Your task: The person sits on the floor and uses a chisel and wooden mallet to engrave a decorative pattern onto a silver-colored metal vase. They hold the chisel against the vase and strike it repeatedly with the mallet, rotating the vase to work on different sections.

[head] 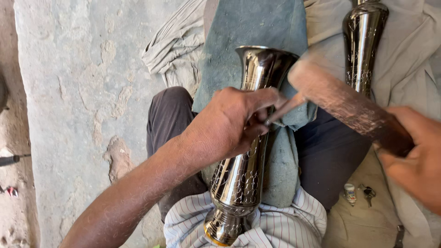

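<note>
- Cracked grey concrete floor under a blue-grey cloth pad.
- Tall engraved silver metal vase laid across the lap.
- Left hand clamped on a thin metal chisel against the vase.
- Right hand closed on a blurred brown wooden mallet.
- Second similar vase beside, on beige cloth.

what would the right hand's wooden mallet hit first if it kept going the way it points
Most likely the thin chisel that the left hand holds against the metal vase. The wooden mallet in the right hand is blurred, so depth is uncertain.
</note>
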`<state>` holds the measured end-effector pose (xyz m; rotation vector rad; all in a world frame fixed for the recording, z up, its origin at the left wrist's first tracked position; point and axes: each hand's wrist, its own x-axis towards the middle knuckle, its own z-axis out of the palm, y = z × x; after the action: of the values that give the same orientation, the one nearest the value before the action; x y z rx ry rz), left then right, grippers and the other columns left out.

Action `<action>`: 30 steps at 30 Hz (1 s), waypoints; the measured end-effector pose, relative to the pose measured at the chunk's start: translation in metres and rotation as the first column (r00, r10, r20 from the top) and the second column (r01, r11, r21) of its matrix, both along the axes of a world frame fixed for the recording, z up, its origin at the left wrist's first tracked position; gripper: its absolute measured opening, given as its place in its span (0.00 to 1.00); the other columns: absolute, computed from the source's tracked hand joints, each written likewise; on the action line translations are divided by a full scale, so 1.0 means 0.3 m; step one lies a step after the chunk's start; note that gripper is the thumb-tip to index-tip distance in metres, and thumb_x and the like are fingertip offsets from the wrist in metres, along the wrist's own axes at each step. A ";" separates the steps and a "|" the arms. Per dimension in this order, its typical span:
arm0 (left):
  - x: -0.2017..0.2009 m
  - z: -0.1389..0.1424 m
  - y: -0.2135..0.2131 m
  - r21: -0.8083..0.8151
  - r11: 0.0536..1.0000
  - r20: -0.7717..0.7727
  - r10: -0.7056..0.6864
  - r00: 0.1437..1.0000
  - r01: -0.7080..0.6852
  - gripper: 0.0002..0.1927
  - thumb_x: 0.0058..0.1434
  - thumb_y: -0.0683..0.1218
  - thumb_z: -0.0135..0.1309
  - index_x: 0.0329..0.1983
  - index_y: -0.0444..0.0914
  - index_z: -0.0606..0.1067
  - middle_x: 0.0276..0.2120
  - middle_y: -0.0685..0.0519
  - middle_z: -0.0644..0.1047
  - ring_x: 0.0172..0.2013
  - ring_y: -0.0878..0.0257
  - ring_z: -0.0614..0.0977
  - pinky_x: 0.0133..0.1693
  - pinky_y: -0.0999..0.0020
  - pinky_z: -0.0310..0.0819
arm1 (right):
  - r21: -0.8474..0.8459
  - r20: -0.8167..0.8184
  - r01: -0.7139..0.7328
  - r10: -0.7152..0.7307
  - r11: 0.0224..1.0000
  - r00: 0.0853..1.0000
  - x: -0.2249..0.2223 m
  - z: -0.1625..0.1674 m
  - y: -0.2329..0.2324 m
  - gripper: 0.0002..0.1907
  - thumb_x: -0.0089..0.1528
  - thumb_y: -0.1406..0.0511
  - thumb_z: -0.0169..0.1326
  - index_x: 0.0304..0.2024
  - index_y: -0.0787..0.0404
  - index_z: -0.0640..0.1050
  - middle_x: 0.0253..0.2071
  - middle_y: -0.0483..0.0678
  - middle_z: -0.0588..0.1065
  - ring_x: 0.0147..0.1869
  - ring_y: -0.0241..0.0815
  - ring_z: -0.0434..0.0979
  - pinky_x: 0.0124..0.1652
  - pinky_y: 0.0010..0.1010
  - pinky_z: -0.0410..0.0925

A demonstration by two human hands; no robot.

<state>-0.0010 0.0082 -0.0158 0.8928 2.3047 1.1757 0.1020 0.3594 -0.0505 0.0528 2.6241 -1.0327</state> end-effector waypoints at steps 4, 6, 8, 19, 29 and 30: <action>-0.015 0.003 0.015 -0.003 0.994 -0.053 -0.107 0.993 0.107 0.21 0.56 0.34 0.62 0.52 0.39 0.76 0.37 0.49 0.84 0.35 0.62 0.88 0.38 0.68 0.87 | -0.271 -0.134 0.344 -0.389 0.899 0.911 0.144 -0.110 -0.058 0.23 0.59 0.79 0.57 0.57 0.68 0.72 0.50 0.49 0.76 0.50 0.36 0.78 0.48 0.26 0.74; -0.026 0.002 0.027 0.100 0.979 -0.120 -0.165 0.979 0.177 0.21 0.57 0.34 0.62 0.54 0.38 0.77 0.46 0.46 0.83 0.39 0.62 0.88 0.42 0.69 0.88 | -0.281 -0.092 0.428 -0.468 0.859 0.879 0.207 -0.107 -0.079 0.22 0.62 0.79 0.54 0.59 0.67 0.72 0.44 0.49 0.77 0.49 0.37 0.81 0.52 0.27 0.77; -0.036 0.003 0.033 0.033 0.970 -0.137 -0.236 0.962 0.243 0.22 0.53 0.32 0.61 0.52 0.39 0.79 0.47 0.49 0.83 0.40 0.63 0.88 0.42 0.68 0.87 | -0.178 -0.166 0.395 -0.423 0.901 0.891 0.261 -0.109 -0.136 0.23 0.59 0.80 0.58 0.57 0.70 0.73 0.42 0.52 0.78 0.45 0.40 0.81 0.48 0.29 0.75; -0.055 0.021 0.047 0.000 0.952 -0.208 -0.300 0.931 0.306 0.26 0.55 0.31 0.59 0.58 0.36 0.77 0.45 0.46 0.83 0.38 0.64 0.87 0.42 0.70 0.86 | -0.475 -0.087 0.546 -0.655 0.690 0.751 0.368 -0.174 -0.279 0.19 0.61 0.82 0.60 0.53 0.71 0.73 0.38 0.49 0.76 0.46 0.34 0.78 0.51 0.26 0.74; -0.080 0.030 0.098 -0.167 0.927 -0.152 -0.362 0.920 0.337 0.29 0.55 0.30 0.57 0.60 0.40 0.75 0.32 0.47 0.84 0.32 0.62 0.87 0.40 0.61 0.84 | -0.222 -0.050 0.527 -0.549 0.821 0.834 0.343 -0.191 -0.287 0.23 0.55 0.80 0.63 0.52 0.70 0.75 0.38 0.50 0.78 0.41 0.36 0.79 0.41 0.28 0.74; -0.081 0.033 0.099 -0.162 0.926 -0.163 -0.366 0.916 0.341 0.28 0.55 0.31 0.57 0.60 0.40 0.75 0.32 0.47 0.84 0.32 0.63 0.87 0.40 0.61 0.84 | -0.168 -0.061 0.509 -0.525 0.844 0.849 0.346 -0.188 -0.290 0.23 0.54 0.80 0.64 0.51 0.70 0.75 0.36 0.50 0.78 0.39 0.37 0.80 0.39 0.28 0.74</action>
<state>-0.0253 0.0378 -0.0060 1.3552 2.2036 0.8056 0.2060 0.2725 -0.1068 0.7332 2.6781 -1.4293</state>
